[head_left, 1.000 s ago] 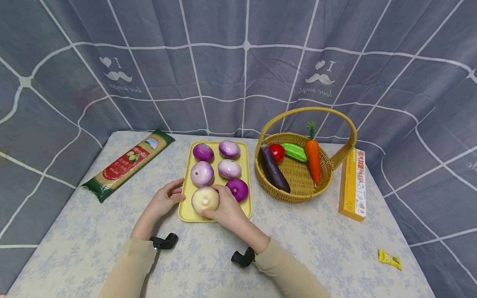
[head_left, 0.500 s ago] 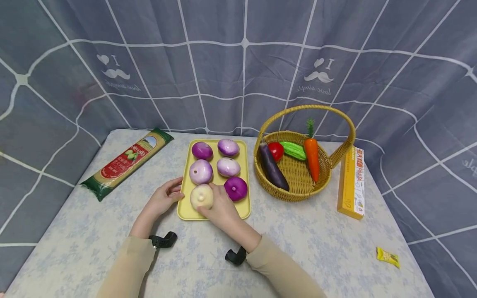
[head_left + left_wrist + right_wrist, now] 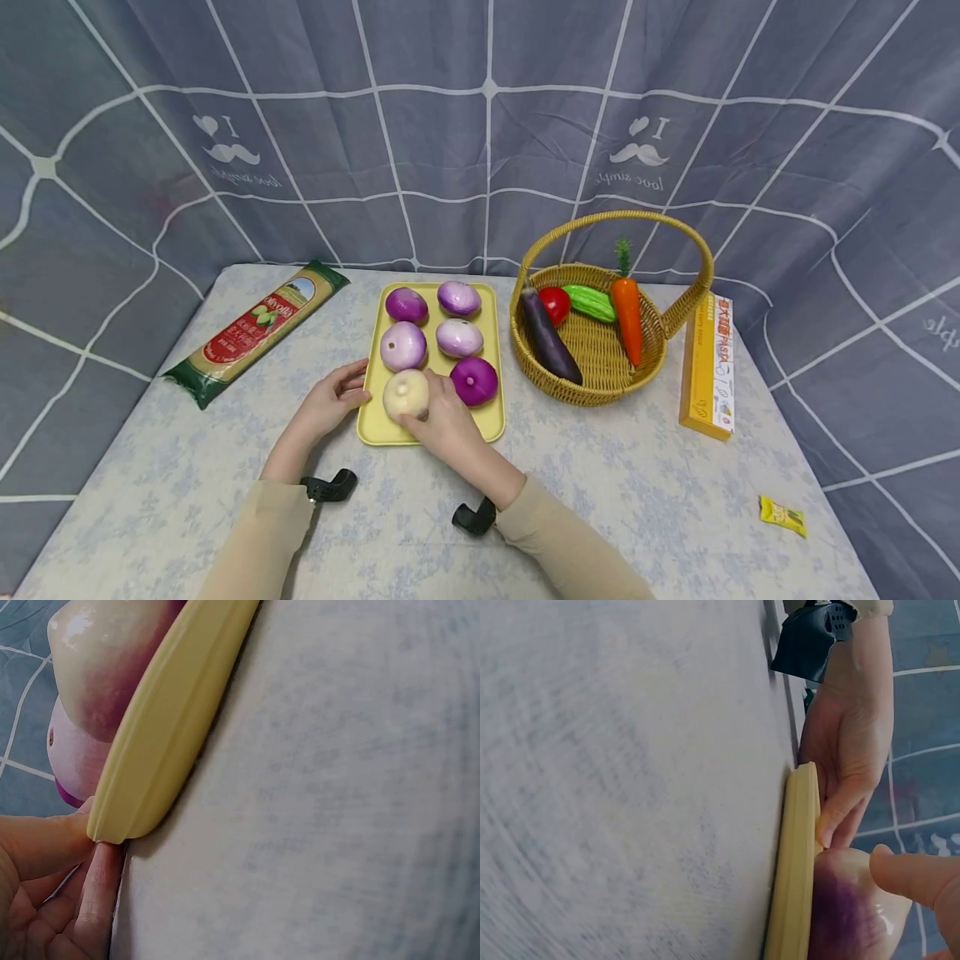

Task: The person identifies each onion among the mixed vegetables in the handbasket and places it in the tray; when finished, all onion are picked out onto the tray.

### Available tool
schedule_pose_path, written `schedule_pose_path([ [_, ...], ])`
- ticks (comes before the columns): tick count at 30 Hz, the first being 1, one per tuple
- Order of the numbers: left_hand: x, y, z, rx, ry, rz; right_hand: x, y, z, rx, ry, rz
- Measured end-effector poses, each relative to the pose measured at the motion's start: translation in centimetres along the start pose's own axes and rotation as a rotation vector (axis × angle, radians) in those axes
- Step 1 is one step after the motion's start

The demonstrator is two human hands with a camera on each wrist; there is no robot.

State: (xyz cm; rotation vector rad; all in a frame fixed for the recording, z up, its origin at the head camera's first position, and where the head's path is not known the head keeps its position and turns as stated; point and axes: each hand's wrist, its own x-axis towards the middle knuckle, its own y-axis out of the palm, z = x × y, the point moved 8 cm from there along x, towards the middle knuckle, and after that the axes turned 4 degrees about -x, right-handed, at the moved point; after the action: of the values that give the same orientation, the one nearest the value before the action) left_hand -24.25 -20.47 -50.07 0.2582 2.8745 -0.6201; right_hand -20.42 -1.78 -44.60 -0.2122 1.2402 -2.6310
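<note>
My right hand (image 3: 448,421) grips a pale onion (image 3: 402,395) with a purple underside at the front left corner of the yellow tray (image 3: 377,428). In the right wrist view, the thumb (image 3: 915,876) lies against this onion (image 3: 847,907), which sits down by the tray rim. My left hand (image 3: 327,404) pinches the tray's left edge. The left wrist view has its thumb (image 3: 45,844) at the rim and a finger (image 3: 100,900) below. Several purple onions stand in two columns on the tray, among them a dark one (image 3: 474,381) right of my right hand.
Right of the tray stands a wicker basket (image 3: 592,392) with a tall handle, holding an eggplant (image 3: 551,337), tomato, green gourd and carrot (image 3: 628,321). A yellow pasta box (image 3: 707,367) and small yellow packet (image 3: 782,515) lie farther right. A pasta bag (image 3: 258,329) lies left.
My right hand has moved slightly left and down with the pale onion, which now sits lower in the tray's front left corner. The left hand stays at the tray edge.
</note>
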Motion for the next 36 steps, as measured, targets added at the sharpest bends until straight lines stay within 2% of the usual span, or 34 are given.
schedule_pose_path([
  [6,0.1,0.1,0.1,0.003,-0.001,-0.006,-0.3,-0.8,0.1,0.013,0.008,0.031],
  [12,0.2,0.2,0.0,0.003,-0.004,-0.005,-0.9,-2.6,-0.4,0.071,0.036,0.046],
  [16,0.2,0.3,-0.1,0.017,-0.002,0.0,-1.6,-4.2,-0.9,0.169,0.034,0.043],
  [20,0.2,0.2,-0.1,0.032,-0.006,-0.003,-2.3,-5.3,-1.7,0.32,0.019,0.083],
  [24,0.1,0.1,-0.1,0.031,-0.013,-0.007,-3.0,-6.0,-3.1,0.409,0.004,0.113],
  [31,-0.3,-0.2,0.0,0.019,-0.015,-0.025,-4.5,-8.8,-6.1,0.501,0.004,0.051],
  [34,-0.7,-0.5,-0.1,0.038,-0.023,-0.046,-5.3,-10.5,-7.4,0.524,0.005,-0.006],
  [36,-1.1,-0.9,-0.3,0.056,-0.039,-0.079,-5.9,-11.7,-8.3,0.498,0.011,-0.059],
])
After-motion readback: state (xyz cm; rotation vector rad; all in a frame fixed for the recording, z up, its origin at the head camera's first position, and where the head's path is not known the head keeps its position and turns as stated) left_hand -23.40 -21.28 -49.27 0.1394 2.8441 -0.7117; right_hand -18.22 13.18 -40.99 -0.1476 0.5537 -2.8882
